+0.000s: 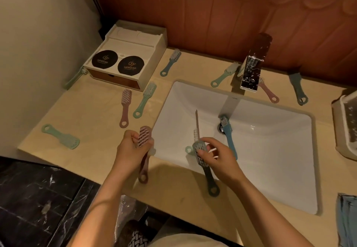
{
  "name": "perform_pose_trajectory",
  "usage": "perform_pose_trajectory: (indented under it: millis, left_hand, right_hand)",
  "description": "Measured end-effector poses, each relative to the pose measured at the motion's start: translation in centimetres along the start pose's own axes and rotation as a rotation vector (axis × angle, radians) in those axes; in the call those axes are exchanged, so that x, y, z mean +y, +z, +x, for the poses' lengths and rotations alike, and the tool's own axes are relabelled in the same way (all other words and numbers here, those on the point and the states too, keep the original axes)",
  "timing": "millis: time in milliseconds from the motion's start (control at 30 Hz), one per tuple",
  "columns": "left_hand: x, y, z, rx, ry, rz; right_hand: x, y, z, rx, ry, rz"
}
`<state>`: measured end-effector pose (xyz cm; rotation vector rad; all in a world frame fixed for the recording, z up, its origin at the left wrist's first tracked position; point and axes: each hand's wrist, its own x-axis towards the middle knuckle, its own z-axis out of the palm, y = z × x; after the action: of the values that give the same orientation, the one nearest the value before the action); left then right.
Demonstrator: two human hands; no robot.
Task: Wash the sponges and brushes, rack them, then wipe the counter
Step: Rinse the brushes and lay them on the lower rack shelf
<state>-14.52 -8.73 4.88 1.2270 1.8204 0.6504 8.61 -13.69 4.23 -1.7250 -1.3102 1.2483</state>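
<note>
Two hands work at the front edge of a white rectangular sink (270, 169) set into a beige counter (92, 115). Your left hand (131, 150) grips a pink brush (144, 136) by the neck, bristles facing up, its looped handle pointing back toward you over the counter just left of the basin. Your right hand (218, 159) clasps a dark grey brush (202, 154) around its bristled head, held over the sink's front rim, handle also pointing toward you.

Inside the basin, a blue brush (229, 136) lies with its head near the drain, and a thin pink brush (197, 123) appears on edge beside a pale green handle loop (189, 149) that peeks out by your right fingers.

On the counter to the left lie a flat green brush (61, 136), a pink brush (125, 107), a mint brush (144, 99) and, farther back, a teal brush (171, 62). Another green brush (74, 78) rests at the wall beside a cream box (125, 65) bearing two black round labels.

Behind the sink stands a chrome tap (251, 69), with a mint brush (224, 76) to its left, a pink one (269, 92) and a dark teal one (297, 88) to its right. A white rack (340, 127) sits at the right edge, and a blue cloth (347, 219) lies at the near right.
</note>
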Motion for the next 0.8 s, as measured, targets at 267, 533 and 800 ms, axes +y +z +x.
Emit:
perform_pose_trajectory:
  millis: [267,533,800]
  left_hand:
    - [5.0,5.1,-1.6,-0.163,0.071,-0.124]
    - [10.2,10.4,-4.5,-0.344,0.069,-0.388]
    - [12.8,16.6,-6.7,-0.334,-0.199,-0.683]
  right_hand:
    - [-2.1,-6.4,-2.0,0.318,-0.101,0.233]
    - [-0.4,-13.6,-4.5,0.554,-0.179,0.338]
    - [4.3,-22.2,-7.1,0.748,-0.145,0.186]
